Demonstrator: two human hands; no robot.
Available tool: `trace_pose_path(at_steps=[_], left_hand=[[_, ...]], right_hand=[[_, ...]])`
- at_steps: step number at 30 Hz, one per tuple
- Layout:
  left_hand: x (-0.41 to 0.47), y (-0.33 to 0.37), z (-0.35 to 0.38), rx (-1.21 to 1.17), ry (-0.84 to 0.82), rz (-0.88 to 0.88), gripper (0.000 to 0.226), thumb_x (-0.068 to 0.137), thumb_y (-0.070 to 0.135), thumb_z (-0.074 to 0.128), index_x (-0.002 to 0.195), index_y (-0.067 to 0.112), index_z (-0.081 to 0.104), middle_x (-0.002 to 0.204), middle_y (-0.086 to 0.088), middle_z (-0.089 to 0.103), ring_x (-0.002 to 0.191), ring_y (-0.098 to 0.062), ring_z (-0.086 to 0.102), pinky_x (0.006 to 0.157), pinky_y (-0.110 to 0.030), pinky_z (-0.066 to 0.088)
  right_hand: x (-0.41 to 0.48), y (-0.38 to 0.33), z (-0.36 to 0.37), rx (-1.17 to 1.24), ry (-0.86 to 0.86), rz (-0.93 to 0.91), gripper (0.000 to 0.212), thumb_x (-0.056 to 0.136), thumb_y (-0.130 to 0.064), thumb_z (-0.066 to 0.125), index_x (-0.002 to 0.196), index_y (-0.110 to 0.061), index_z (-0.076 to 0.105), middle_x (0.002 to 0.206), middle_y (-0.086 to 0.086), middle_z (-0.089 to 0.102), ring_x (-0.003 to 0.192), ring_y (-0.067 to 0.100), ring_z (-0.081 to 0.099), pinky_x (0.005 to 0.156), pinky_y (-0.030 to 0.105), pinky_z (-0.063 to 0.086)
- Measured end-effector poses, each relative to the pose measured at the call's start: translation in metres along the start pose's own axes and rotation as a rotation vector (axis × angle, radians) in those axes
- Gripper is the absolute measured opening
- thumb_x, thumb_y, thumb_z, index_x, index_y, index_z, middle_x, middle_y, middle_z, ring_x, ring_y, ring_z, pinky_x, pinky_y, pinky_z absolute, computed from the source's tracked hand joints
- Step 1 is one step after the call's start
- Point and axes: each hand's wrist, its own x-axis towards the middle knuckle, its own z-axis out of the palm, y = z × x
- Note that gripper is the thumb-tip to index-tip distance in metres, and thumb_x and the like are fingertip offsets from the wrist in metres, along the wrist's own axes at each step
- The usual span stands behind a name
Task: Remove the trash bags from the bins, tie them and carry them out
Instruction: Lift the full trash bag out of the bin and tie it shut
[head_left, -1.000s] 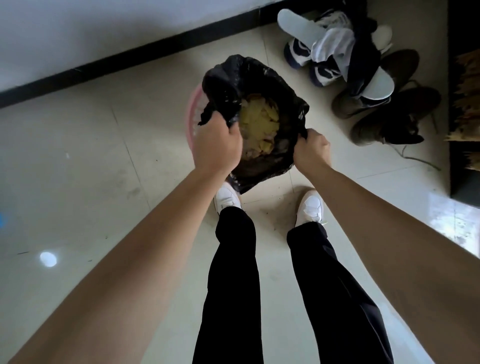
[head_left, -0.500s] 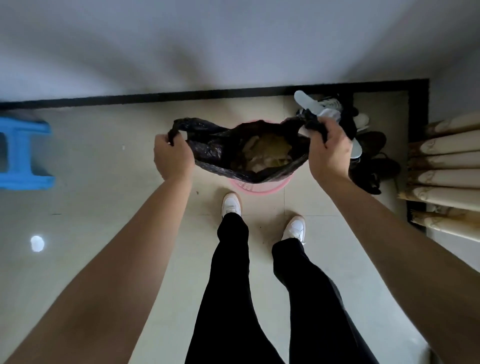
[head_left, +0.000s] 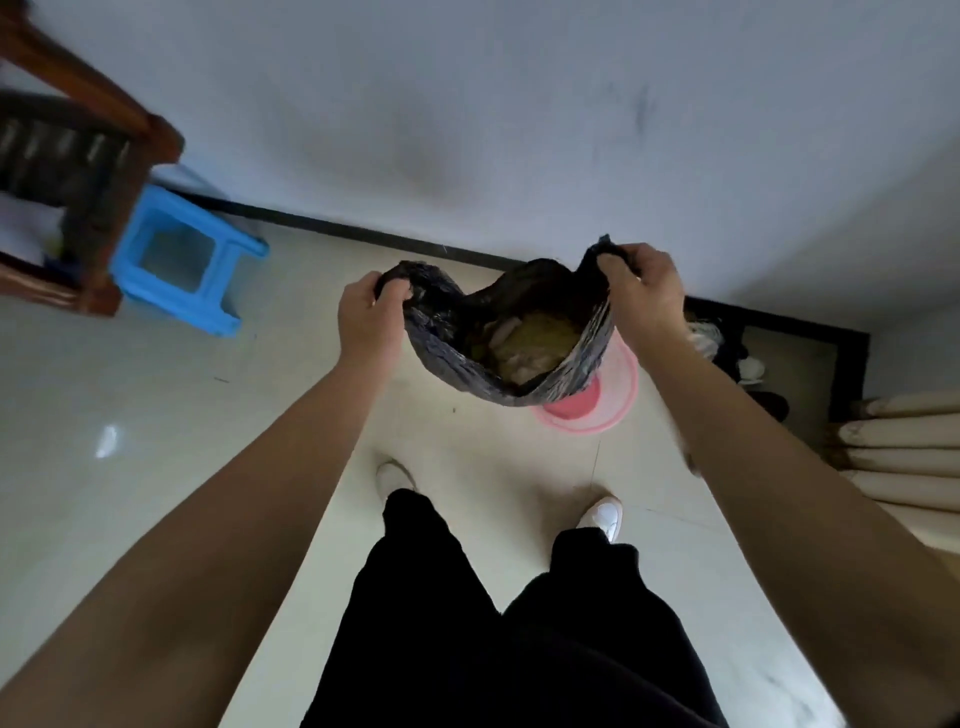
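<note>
Lifted clear of pink bin (head_left: 615, 400), trash bag (head_left: 452, 358) hangs from both hands' grip, left hand (head_left: 370, 318), right hand (head_left: 644, 296).

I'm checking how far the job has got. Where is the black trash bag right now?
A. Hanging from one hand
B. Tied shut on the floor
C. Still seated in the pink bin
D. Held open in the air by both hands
D: the left hand and right hand each grip an edge of the black trash bag, its mouth open above the pink bin.
</note>
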Motion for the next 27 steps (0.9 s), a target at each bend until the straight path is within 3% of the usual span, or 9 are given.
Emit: trace_pose_path(at_steps=[3,6,10,16,19,22,24,27], left_hand=[[0.012,0.011,-0.038,-0.102,0.018,0.016,0.011,0.087,0.019,0.062,0.078,0.016,0.067,0.083,-0.003,0.063,0.074,-0.012,0.056,0.062,-0.020,0.042],[0.037,0.015,-0.083,-0.170,0.009,0.028,0.013,0.091,0.019,0.060,0.090,0.008,0.068,0.077,0.000,0.060,0.070,-0.012,0.053,0.060,-0.022,0.040],[0.077,-0.005,-0.143,-0.170,-0.021,-0.010,0.015,0.091,0.019,0.058,0.090,0.007,0.066,0.080,-0.003,0.061,0.073,-0.017,0.054,0.064,-0.029,0.041],[0.146,-0.033,-0.239,0.060,-0.271,-0.069,0.020,0.086,0.018,0.060,0.085,-0.002,0.063,0.076,-0.010,0.059,0.071,-0.025,0.055,0.063,-0.033,0.046],[0.163,-0.039,-0.253,0.062,-0.346,-0.086,0.015,0.086,0.011,0.067,0.077,0.004,0.058,0.082,-0.012,0.062,0.076,-0.027,0.063,0.073,-0.038,0.061],[0.177,-0.063,-0.246,0.092,-0.338,-0.072,0.019,0.083,0.014,0.068,0.072,0.005,0.055,0.076,-0.012,0.061,0.070,-0.025,0.066,0.080,-0.048,0.061],[0.189,-0.091,-0.228,0.155,-0.311,-0.046,0.021,0.080,0.021,0.065,0.077,0.002,0.056,0.074,-0.012,0.061,0.068,-0.025,0.061,0.072,-0.045,0.058],[0.210,-0.161,-0.189,0.300,-0.350,-0.030,0.015,0.083,0.018,0.066,0.082,0.005,0.059,0.073,-0.006,0.060,0.067,-0.023,0.053,0.059,-0.031,0.038]], right_hand=[[-0.018,-0.036,0.023,0.007,-0.060,-0.020,0.024,0.088,-0.041,0.059,0.097,-0.021,0.069,0.095,0.001,0.071,0.089,0.020,0.065,0.088,0.042,0.053],[-0.042,-0.062,0.060,-0.032,-0.088,-0.008,0.027,0.093,-0.038,0.059,0.099,-0.014,0.069,0.087,0.002,0.067,0.083,0.020,0.060,0.085,0.040,0.052],[-0.066,-0.084,0.123,-0.130,-0.025,-0.010,0.026,0.095,-0.042,0.058,0.098,-0.018,0.068,0.085,-0.002,0.064,0.089,0.022,0.061,0.076,0.033,0.046],[-0.116,-0.114,0.217,-0.214,0.096,0.080,0.036,0.098,-0.040,0.055,0.113,-0.012,0.070,0.098,0.004,0.070,0.092,0.023,0.061,0.078,0.030,0.043],[-0.125,-0.115,0.241,-0.240,0.083,0.079,0.033,0.100,-0.035,0.055,0.117,-0.012,0.070,0.110,0.006,0.071,0.098,0.022,0.062,0.081,0.028,0.042],[-0.119,-0.093,0.259,-0.311,0.041,0.052,0.033,0.099,-0.035,0.056,0.117,-0.012,0.071,0.111,0.004,0.072,0.101,0.021,0.063,0.084,0.028,0.044],[-0.100,-0.065,0.273,-0.327,0.046,0.062,0.032,0.098,-0.037,0.056,0.115,-0.014,0.071,0.103,0.001,0.071,0.099,0.019,0.065,0.083,0.029,0.046],[-0.065,0.005,0.303,-0.325,0.029,0.115,0.027,0.098,-0.038,0.056,0.112,-0.020,0.069,0.094,-0.007,0.068,0.091,0.016,0.066,0.078,0.030,0.049]])
